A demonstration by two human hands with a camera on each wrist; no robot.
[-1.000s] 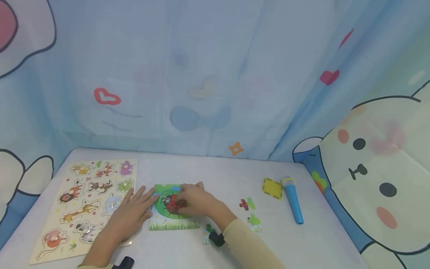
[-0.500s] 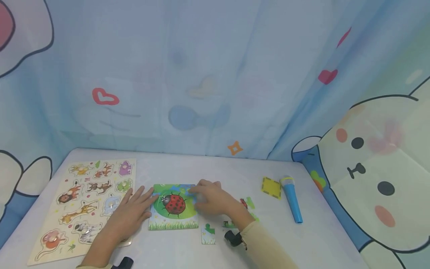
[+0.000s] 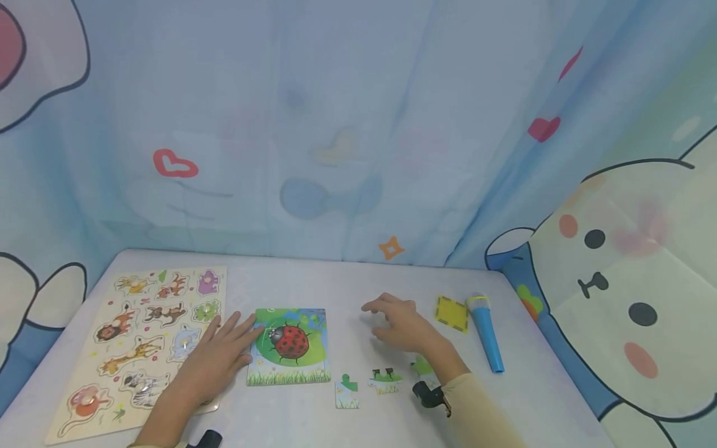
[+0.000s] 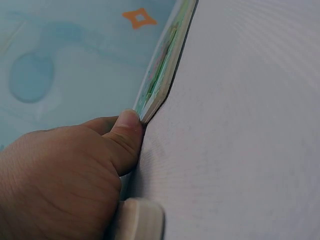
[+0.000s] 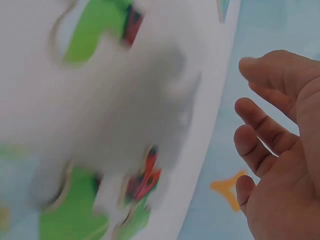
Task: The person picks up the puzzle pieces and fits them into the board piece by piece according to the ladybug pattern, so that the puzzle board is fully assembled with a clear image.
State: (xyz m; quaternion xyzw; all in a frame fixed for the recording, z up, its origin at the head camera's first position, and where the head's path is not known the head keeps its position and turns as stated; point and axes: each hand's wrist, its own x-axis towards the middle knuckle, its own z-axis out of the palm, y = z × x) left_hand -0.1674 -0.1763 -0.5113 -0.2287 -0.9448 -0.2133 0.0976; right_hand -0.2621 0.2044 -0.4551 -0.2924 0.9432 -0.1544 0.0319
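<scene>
A square ladybug picture board (image 3: 291, 367) lies mid-table. My left hand (image 3: 215, 361) rests at its left edge with straight, spread fingers; in the left wrist view, the left thumb (image 4: 127, 135) touches the board's corner (image 4: 159, 92). My right hand (image 3: 402, 323) is off to the right of the board, raised over the table, its fingers loosely bent around nothing. Loose jigsaw pieces lie near it: one with a green shape (image 3: 347, 392), a green-and-white group (image 3: 385, 381) and a green one (image 3: 422, 366) partly behind the right wrist. The right wrist view also shows a red-and-black piece (image 5: 142, 184).
A wooden animal peg board (image 3: 101, 386) covers the table's left side, partly under the left forearm. Right of the right hand lie a yellow square frame (image 3: 452, 313) and a blue toy microphone (image 3: 490, 339). A patterned curtain (image 3: 336, 124) hangs behind the table.
My right hand has left the ladybug board and moved right, uncovering the picture and the green-and-white pieces. The left hand has stayed at the board's left edge.
</scene>
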